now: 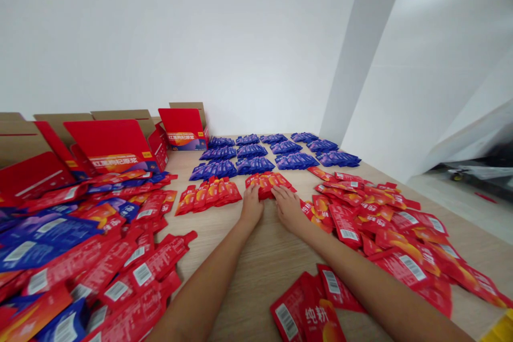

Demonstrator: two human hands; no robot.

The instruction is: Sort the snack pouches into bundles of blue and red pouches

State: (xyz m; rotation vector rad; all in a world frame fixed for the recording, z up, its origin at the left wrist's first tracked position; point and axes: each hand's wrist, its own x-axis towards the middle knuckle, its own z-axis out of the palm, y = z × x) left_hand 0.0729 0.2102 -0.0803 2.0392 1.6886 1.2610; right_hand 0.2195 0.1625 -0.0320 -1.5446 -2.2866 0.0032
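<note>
Both hands reach to the middle of the table, at a row of overlapping red pouches (267, 179). My left hand (252, 204) touches the row's left front part, its fingers closed together at the pouches' edge. My right hand (287, 206) lies at the right front part, fingers stretched forward over the pouches. Left of my left hand lies another fanned row of red pouches (208, 194). Behind these are several fanned groups of blue pouches (251, 164) in rows. The pouches' lower edges are partly hidden by my fingers.
Open red boxes (116, 144) stand at the back left. A mixed heap of red and blue pouches (140, 262) covers the left side. Another heap of red pouches (385, 219) lies at the right, with a few red pouches (306, 310) at the front. A white wall (240, 43) rises behind.
</note>
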